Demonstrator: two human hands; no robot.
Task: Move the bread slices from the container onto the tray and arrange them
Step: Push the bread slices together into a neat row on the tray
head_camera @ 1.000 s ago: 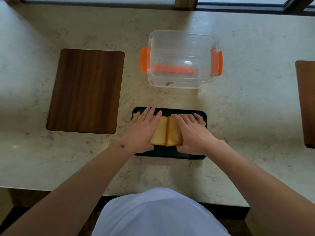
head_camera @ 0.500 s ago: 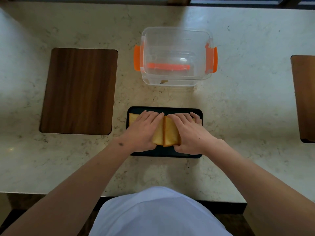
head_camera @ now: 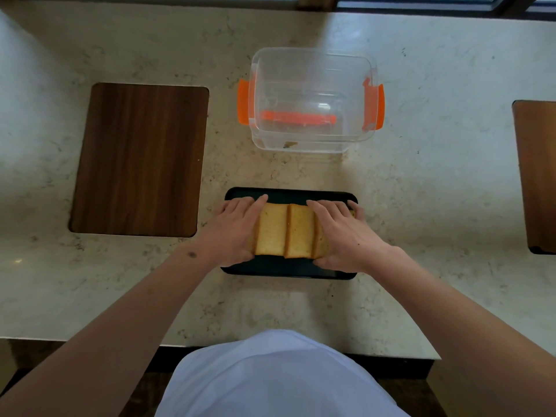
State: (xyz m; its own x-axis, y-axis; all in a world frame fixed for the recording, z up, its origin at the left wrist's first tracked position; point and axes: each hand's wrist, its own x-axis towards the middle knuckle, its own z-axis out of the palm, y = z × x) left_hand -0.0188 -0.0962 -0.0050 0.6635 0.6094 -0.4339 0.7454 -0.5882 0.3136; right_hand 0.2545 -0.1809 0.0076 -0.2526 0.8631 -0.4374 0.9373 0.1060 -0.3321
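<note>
On the black rectangular tray (head_camera: pixel 288 270), the left hand (head_camera: pixel 233 233) and right hand (head_camera: pixel 346 236) lie flat with fingers extended, pressing the overlapping row of golden bread slices (head_camera: pixel 285 230) from either end. Beyond stands the clear plastic container with orange clips (head_camera: pixel 311 99), holding only a crumb; no writing is readable

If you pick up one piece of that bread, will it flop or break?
The bread looks thick with a firm crust edge, so it would probably hold its shape rather than flop. It likely feels light and soft, so squeezing could dent it. A crumb left in the container hints that bits break off easily.
</note>
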